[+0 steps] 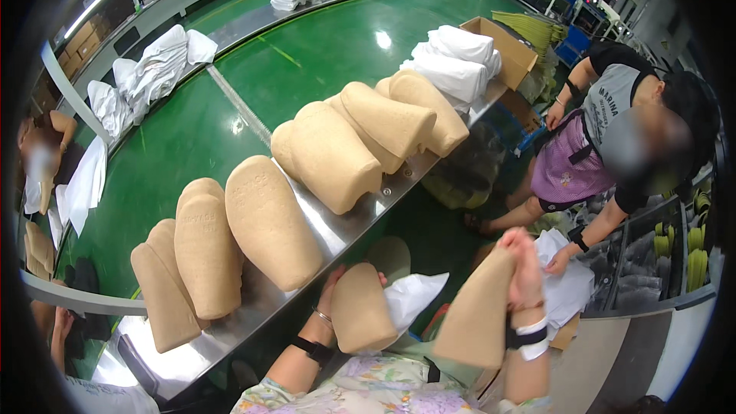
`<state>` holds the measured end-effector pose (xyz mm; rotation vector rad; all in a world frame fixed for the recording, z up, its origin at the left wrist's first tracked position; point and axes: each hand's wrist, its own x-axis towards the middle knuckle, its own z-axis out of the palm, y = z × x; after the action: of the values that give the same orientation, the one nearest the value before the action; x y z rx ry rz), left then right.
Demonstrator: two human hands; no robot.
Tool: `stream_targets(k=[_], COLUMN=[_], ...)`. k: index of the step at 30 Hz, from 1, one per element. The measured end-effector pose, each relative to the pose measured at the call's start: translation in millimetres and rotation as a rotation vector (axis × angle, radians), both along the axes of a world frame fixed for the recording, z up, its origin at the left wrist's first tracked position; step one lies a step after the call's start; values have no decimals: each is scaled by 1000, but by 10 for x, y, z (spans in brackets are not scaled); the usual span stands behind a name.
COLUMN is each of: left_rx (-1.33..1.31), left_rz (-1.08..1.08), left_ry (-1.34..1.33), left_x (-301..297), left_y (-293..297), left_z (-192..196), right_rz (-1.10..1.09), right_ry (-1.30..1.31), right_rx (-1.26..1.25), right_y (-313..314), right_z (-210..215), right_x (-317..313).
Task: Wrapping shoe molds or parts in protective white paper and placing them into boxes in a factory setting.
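My left hand [328, 299] is wrapped round the left side of a tan molded pulp shoe insert [363, 310], held upright in front of my body. A white paper sheet [416, 298] sticks out from behind that insert's right side; I cannot tell whether my fingers touch it. Raised to the right, my right hand [524, 270] grips a second tan molded pulp shoe insert [477, 310] near its narrow upper end, its wide end hanging down to the left. More inserts [274, 224] of the same kind stand in a row along the near metal edge of the green belt.
White wrapped bundles [451, 63] lie beside a cardboard box [512, 55] at the right. Crumpled white sheets [157, 69] rest along the far rail of the green belt [337, 54]. A co-worker [613, 115] at the right holds white paper [566, 270]. Racks of dark and yellow-green pieces [663, 249] stand behind.
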<state>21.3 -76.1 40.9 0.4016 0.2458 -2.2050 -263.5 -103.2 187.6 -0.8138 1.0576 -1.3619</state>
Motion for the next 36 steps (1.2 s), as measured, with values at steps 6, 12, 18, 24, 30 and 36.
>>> stream_targets(k=[6, 12, 18, 24, 30, 36], left_rx=[-80, -74, -39, -52, -19, 6], left_rz=[-220, -275, -208, -214, -203, -248], left_ry=[-205, 165, 110, 105, -91, -576], left_x=[-14, 20, 181, 38, 79, -379], left_y=[130, 225, 199, 85, -36, -35], left_z=[-179, -309, -111, -271, -75, -189], right_rz=[370, 768, 960, 766, 441, 568], right_ry=[409, 807, 1208, 1155, 792, 945], right_rx=[-254, -161, -266, -538, -889, -196], right_y=[-1068, -2024, -2579, -2611, -1633, -25], right_z=[1261, 1343, 962, 578, 1447, -99], right_x=[908, 2013, 2525, 2370, 2062, 855])
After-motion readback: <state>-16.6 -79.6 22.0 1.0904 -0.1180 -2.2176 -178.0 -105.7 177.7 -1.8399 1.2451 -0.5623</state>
